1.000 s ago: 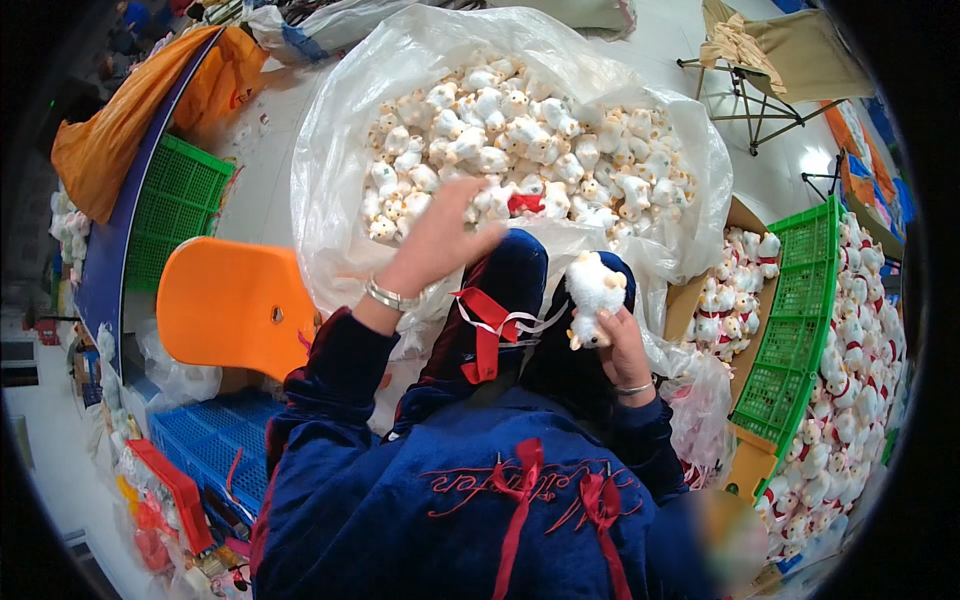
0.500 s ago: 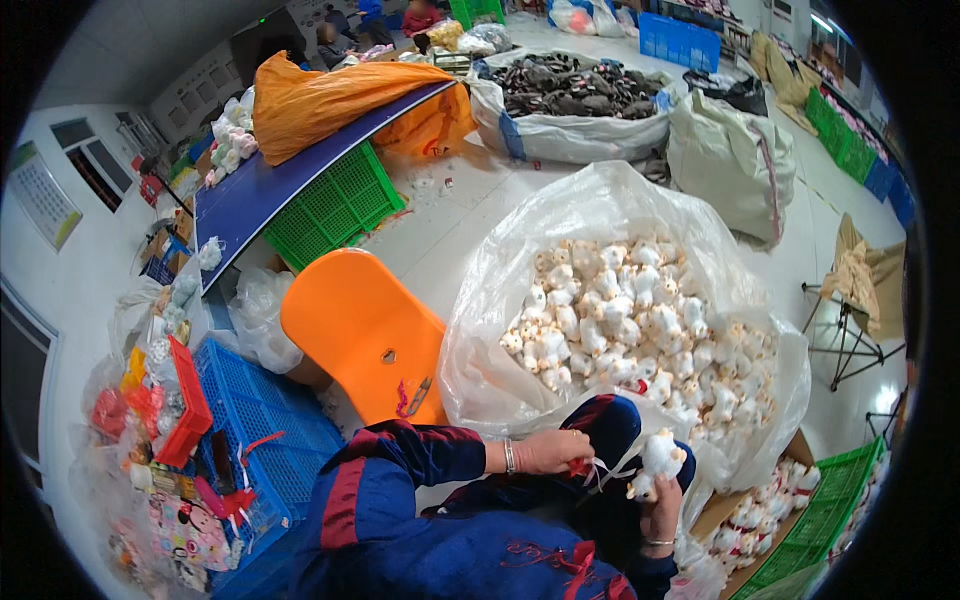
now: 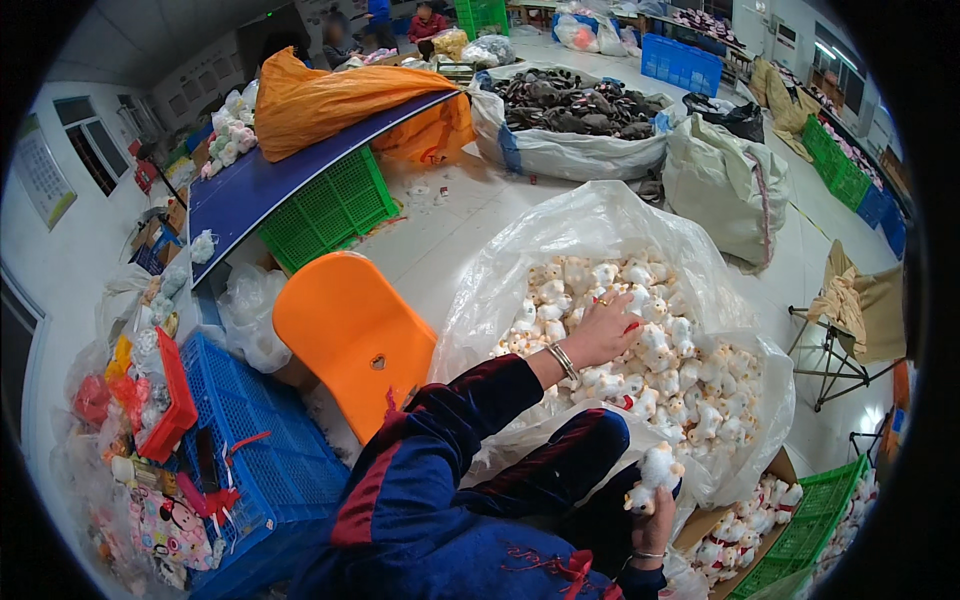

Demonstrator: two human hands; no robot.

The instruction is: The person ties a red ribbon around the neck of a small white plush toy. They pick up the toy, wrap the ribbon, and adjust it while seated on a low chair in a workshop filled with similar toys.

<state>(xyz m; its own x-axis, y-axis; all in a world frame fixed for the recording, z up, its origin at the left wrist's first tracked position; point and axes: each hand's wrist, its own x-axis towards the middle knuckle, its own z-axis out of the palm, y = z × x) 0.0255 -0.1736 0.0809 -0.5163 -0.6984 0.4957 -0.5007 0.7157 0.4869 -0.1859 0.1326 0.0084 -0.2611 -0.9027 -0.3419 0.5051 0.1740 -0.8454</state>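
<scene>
Nearest to me, my right hand (image 3: 655, 518) is closed around a small white plush toy (image 3: 652, 470), held upright above my lap at the lower edge. Just right of it, a cardboard box (image 3: 722, 520) and a green crate (image 3: 815, 525) hold more white toys.

My left hand (image 3: 603, 333), a bangle at the wrist, reaches forward into the big clear plastic bag (image 3: 560, 240); its fingers curl loosely on the heap of toys (image 3: 680, 370) inside, and I cannot tell whether they grip one. The bag stands on the floor directly ahead, its mouth wide.

To my left stands an orange chair (image 3: 350, 335), touching the bag's side. Below it lies a blue crate (image 3: 260, 450) with a red lid (image 3: 172, 400) leaning on its rim, and coloured packets piled beside it.

Further off, a blue table (image 3: 260, 185) carries an orange bag (image 3: 330, 95), with a green basket (image 3: 325, 205) under it. On the left wall hangs a pale rectangular sign (image 3: 42, 170), its print too small to tell.

Beyond, a white sack (image 3: 560, 150) holds dark pieces, and a grey sack (image 3: 725, 185) stands to its right. A folding stool (image 3: 850, 320) with tan cloth stands at the right. Farthest, blue crates (image 3: 680, 62) and green crates (image 3: 835, 160) line the floor.
</scene>
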